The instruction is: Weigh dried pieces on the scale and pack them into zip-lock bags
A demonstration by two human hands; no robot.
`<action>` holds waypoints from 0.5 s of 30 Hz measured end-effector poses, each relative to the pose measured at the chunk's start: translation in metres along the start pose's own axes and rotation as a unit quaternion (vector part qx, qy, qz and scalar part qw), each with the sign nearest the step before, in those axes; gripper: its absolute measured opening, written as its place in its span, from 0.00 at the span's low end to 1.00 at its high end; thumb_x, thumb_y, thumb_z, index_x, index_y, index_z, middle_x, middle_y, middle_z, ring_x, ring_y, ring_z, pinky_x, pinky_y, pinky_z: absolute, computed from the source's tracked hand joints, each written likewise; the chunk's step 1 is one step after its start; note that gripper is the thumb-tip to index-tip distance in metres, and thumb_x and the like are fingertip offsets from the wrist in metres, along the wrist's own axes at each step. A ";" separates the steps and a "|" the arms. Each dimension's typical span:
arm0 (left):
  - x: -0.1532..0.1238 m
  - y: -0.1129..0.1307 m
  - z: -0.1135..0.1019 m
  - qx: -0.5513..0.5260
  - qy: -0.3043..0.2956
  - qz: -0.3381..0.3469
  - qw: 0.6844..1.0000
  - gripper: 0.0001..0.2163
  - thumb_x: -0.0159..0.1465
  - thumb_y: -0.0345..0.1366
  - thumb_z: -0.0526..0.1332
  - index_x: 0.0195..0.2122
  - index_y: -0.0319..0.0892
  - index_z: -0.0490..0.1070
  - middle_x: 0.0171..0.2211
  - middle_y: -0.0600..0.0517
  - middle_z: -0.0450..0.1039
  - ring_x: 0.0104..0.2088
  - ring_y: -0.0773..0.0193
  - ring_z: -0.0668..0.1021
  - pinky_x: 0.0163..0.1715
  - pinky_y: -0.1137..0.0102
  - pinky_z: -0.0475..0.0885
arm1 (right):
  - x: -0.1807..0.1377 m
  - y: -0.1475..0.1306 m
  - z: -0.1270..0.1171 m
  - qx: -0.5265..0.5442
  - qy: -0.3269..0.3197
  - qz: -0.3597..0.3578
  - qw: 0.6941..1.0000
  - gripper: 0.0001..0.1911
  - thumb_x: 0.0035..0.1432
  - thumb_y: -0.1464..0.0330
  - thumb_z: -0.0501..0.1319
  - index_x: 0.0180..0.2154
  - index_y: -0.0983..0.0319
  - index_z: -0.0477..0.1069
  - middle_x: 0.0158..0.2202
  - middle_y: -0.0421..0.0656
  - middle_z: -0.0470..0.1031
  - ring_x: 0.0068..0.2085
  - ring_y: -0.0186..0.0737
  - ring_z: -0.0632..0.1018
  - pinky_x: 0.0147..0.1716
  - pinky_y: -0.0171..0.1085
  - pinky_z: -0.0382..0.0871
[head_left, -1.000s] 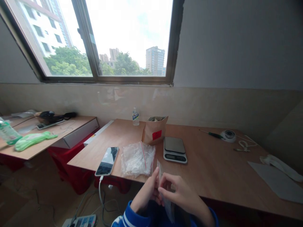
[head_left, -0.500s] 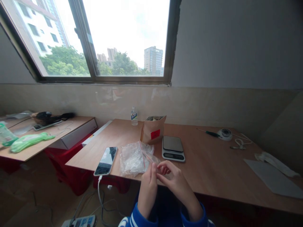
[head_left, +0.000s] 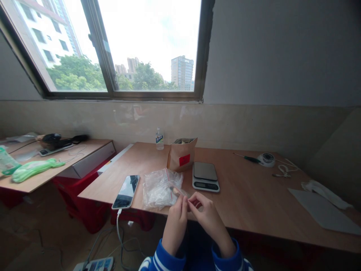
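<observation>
Just beyond the table's front edge, my left hand [head_left: 178, 212] and my right hand [head_left: 203, 209] meet with fingertips pinched together. Between them is what looks like a small clear plastic bag [head_left: 175, 191], with something light brown in its far end; the fingers hide its near end. Behind my left hand lies a pile of clear zip bags [head_left: 156, 190] with red strips. A brown paper pouch [head_left: 175, 156] with a red label stands open-topped beyond the pile. To its right is a kitchen scale [head_left: 205, 174] with a grey plate, its display facing me.
A phone [head_left: 126, 192] on a charging cable lies at the table's left edge. A clear bottle [head_left: 160, 140] stands at the back. On the right are a screwdriver [head_left: 252, 159], a dome camera [head_left: 266, 160] and a grey sheet [head_left: 324, 210]. Red stools [head_left: 84, 210] sit below.
My right hand's fingertips have closed in against my left hand's. The light brown content in the small bag now shows beyond my left fingers. Things on the table stay put.
</observation>
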State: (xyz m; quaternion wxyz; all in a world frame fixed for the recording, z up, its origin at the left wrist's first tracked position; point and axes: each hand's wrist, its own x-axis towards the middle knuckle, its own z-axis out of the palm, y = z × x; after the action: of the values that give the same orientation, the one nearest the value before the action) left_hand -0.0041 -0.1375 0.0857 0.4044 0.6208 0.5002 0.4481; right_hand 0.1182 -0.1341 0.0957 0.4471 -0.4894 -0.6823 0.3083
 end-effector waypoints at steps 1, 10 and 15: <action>0.000 -0.001 -0.001 -0.006 -0.006 0.002 1.000 0.15 0.64 0.45 0.47 0.32 0.42 0.68 0.30 0.48 0.72 0.33 0.59 0.74 0.37 0.67 0.66 | 0.000 -0.001 0.000 0.009 -0.003 0.007 1.000 0.12 0.60 0.63 0.54 0.26 0.61 0.66 0.25 0.39 0.72 0.28 0.34 0.74 0.30 0.32 0.66; 0.001 -0.004 -0.004 0.101 0.012 0.027 0.994 0.13 0.63 0.42 0.50 0.25 0.43 0.67 0.24 0.51 0.70 0.25 0.64 0.71 0.27 0.72 0.60 | 0.003 0.006 0.014 0.050 0.097 0.064 0.992 0.11 0.55 0.61 0.56 0.25 0.60 0.61 0.20 0.36 0.67 0.22 0.33 0.72 0.21 0.31 0.66; 0.000 -0.006 -0.007 0.148 0.056 0.002 0.987 0.14 0.61 0.42 0.52 0.21 0.43 0.64 0.17 0.56 0.63 0.20 0.68 0.66 0.23 0.74 0.54 | 0.000 0.030 -0.013 0.031 0.341 0.114 0.933 0.14 0.53 0.55 0.57 0.29 0.60 0.61 0.24 0.40 0.68 0.24 0.37 0.72 0.22 0.35 0.69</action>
State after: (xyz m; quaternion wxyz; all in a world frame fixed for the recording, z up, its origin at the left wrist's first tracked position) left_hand -0.0122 -0.1365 0.0817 0.2783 0.6487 0.5817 0.4043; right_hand 0.1415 -0.1239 0.0751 0.6295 -0.6254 -0.4188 0.1928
